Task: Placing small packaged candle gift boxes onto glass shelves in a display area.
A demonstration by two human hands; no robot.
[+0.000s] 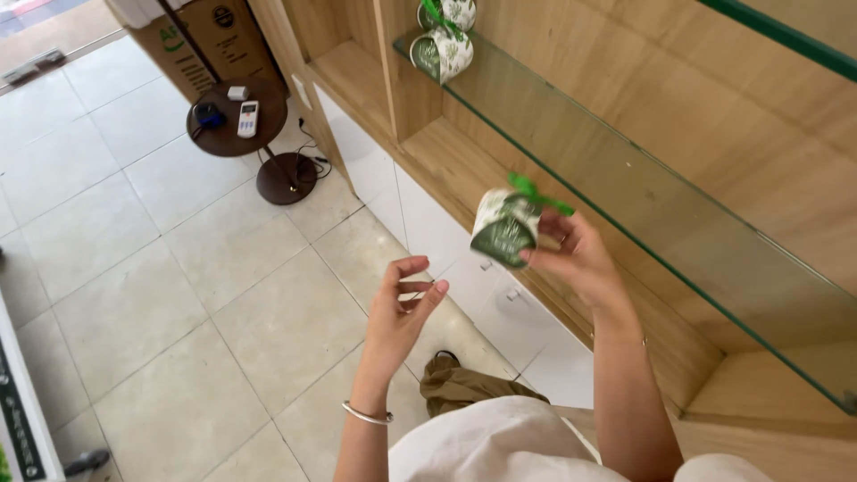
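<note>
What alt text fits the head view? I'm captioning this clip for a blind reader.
Seen from above, a person's right hand holds a small green-and-white gift box with a green ribbon beside a glass shelf; the left hand hovers open and empty below. Two matching boxes sit at the shelf's far end, above a tiled floor.

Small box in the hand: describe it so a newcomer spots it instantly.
Find the long glass shelf on the wooden wall unit. In front of its edge, the right hand holds a small green-and-white box with a green ribbon. Two matching boxes sit on the shelf's far end; only this one is held.
</note>
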